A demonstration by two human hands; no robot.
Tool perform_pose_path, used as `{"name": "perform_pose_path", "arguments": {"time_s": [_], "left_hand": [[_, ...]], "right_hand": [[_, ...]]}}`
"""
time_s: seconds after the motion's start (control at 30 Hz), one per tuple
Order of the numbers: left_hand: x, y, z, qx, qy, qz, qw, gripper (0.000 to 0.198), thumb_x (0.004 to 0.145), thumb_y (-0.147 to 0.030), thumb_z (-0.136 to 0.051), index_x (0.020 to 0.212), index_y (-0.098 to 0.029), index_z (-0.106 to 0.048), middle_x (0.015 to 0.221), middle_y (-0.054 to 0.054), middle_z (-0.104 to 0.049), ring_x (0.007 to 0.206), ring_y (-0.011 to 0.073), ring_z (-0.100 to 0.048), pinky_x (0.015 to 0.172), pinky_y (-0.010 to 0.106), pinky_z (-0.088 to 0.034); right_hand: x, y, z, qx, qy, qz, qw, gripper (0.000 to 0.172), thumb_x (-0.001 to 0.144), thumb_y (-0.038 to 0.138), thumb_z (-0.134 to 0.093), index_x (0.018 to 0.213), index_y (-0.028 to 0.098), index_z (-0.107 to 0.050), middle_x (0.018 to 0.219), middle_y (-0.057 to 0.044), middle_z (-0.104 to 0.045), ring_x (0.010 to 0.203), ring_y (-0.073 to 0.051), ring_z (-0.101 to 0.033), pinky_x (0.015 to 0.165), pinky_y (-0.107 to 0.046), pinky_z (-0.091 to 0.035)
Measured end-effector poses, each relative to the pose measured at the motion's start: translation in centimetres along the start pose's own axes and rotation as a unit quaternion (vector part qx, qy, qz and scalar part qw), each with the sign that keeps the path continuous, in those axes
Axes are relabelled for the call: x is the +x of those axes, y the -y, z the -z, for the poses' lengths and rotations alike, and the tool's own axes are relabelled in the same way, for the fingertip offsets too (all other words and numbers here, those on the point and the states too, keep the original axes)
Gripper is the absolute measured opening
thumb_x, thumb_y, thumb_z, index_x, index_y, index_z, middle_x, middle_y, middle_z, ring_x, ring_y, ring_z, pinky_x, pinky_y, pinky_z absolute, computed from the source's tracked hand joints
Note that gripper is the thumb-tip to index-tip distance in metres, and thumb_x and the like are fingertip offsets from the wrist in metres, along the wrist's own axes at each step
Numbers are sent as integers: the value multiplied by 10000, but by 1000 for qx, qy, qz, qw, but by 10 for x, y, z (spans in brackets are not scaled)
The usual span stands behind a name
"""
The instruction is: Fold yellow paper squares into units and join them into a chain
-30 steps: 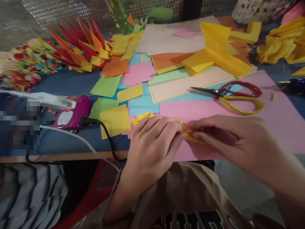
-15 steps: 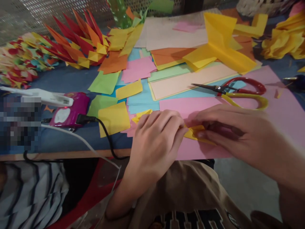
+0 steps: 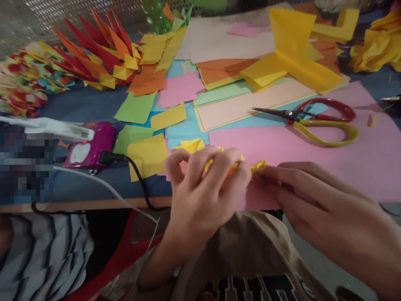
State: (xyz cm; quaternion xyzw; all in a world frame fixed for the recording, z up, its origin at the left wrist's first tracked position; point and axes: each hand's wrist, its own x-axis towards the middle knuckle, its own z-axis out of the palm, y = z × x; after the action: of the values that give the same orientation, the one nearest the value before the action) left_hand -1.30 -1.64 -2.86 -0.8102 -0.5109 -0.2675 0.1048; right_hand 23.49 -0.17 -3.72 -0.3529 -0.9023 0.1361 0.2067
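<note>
My left hand (image 3: 205,184) curls its fingers over folded yellow paper (image 3: 192,145), parts of which show beyond and between the fingers. Pinched between the fingertips of my right hand (image 3: 300,184) is a small folded yellow paper piece (image 3: 259,166), close to my left thumb. Whether it joins the paper under my left hand is hidden. Both hands are over a large pink sheet (image 3: 369,167) at the table's front edge. Beyond my right hand lie scissors (image 3: 291,113) with one red and one yellow handle, blades pointing left.
Left of my hands, a black cable runs from a purple device (image 3: 105,140) over the table edge. Coloured paper slips (image 3: 147,156) spread across the middle. Farther back stand a spiky red-orange paper shape (image 3: 103,50) and a large folded yellow sheet (image 3: 291,58). A striped garment (image 3: 46,251) shows lower left.
My left fingers have lifted and bent more, showing more yellow paper beneath. My right hand has shifted slightly right and lower, its fingers now closer together on the yellow piece.
</note>
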Motion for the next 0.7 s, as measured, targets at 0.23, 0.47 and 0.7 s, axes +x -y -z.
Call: {"name": "perform_pose_path", "arguments": {"time_s": [0.23, 0.47, 0.7], "left_hand": [[-22, 3, 5, -4, 60, -102, 993, 359, 1072, -251, -730, 1394, -92, -724, 1366, 81, -799, 1294, 267, -692, 1144, 428, -507], [-24, 6, -3, -38, 40, -86, 995, 338, 1084, -278, -689, 1383, -131, -746, 1367, 52, -804, 1271, 257, -698, 1109, 427, -504], [-26, 7, -6, -35, 23, -103, 994, 336, 1068, -186, -641, 1373, -99, -751, 1352, 46, -814, 1258, 267, -692, 1104, 428, -463]], "right_hand": [[-4, 6, -11, -169, -59, 100, 979, 387, 958, -18, -559, 1254, 123, -766, 1475, -114, -682, 1242, -315, -714, 1060, -485, -670], [-9, 1, -15, -160, -91, 105, 977, 506, 924, -25, -543, 1289, 207, -805, 1564, -29, -608, 1220, -273, -758, 1037, -380, -718], [-21, -2, -23, -152, -89, 121, 977, 513, 954, 25, -531, 1403, 153, -741, 1611, -91, -566, 1439, -279, -636, 1163, -394, -642]]}}
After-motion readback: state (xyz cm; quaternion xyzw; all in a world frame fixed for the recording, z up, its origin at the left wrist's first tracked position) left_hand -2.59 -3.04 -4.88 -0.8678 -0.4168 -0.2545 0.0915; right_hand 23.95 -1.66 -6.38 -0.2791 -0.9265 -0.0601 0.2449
